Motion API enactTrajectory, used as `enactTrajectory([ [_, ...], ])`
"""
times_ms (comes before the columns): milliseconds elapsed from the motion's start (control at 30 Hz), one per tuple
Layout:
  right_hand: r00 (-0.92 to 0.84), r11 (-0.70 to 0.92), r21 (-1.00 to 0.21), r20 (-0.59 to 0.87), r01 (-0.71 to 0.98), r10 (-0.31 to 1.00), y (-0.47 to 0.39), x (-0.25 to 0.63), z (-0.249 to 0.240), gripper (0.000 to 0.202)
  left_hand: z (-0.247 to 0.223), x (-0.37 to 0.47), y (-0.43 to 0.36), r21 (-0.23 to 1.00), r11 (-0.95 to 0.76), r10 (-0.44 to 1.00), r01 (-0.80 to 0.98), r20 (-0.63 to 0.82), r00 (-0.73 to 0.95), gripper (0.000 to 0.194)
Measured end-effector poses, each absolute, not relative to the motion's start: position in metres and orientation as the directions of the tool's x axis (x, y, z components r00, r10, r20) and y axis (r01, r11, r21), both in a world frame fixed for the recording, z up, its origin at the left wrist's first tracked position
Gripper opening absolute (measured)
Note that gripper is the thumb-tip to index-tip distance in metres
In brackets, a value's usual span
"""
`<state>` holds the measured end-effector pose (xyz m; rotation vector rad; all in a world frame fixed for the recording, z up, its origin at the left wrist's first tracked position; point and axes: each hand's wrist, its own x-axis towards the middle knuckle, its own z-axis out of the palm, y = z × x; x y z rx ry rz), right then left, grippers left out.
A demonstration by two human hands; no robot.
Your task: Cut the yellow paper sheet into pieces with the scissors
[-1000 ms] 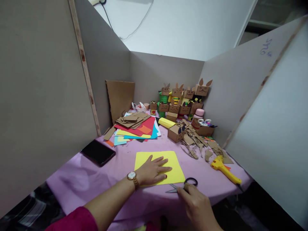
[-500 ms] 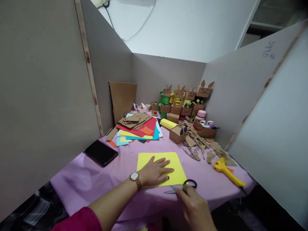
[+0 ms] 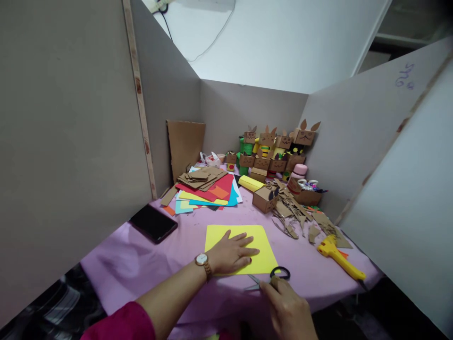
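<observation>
Grey partition boards [image 3: 71, 118] wall in three sides of a desk [image 3: 141, 264] covered with a lilac cloth. A brown cardboard sheet [image 3: 184, 146] leans upright in the back left corner, and along the back stands a stacked group of cardboard box figures [image 3: 274, 148] with pointed ears and drawn faces. In front of the cardboard sheet lies a fanned pile of coloured paper [image 3: 207, 193] with cut cardboard pieces on top; to its right sit a yellow paper roll [image 3: 248, 183] and a small cardboard box [image 3: 264, 199], then a scatter of cardboard scraps [image 3: 300, 217] running toward the right edge. A dark tablet [image 3: 153, 223] lies flat near the left partition. A sheet of yellow paper [image 3: 264, 257] lies flat at the near middle of the desk. The left hand [image 3: 231, 252], a watch on its wrist, rests palm down on this sheet with its fingers spread, gripping nothing. A yellow glue gun [image 3: 339, 257] lies near the right edge. Just beside the sheet's near right corner lie black-handled scissors [image 3: 274, 275], blades pointing left. The right hand [image 3: 288, 307] reaches to them, its fingertips at the handle loops and blade pivot, not yet wrapped around them.
</observation>
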<state>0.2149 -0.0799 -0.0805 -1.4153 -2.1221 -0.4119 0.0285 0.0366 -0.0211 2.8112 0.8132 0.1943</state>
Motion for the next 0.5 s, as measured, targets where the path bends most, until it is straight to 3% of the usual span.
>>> enactTrajectory([
  [500, -0.316, 0.388, 0.021, 0.622, 0.921, 0.716, -0.0791, 0.2099, -0.0840, 0.033, -0.0191, 0.0220, 0.0408, 0.234, -0.808, 0.564, 0.540, 0.047, 0.824, 0.039],
])
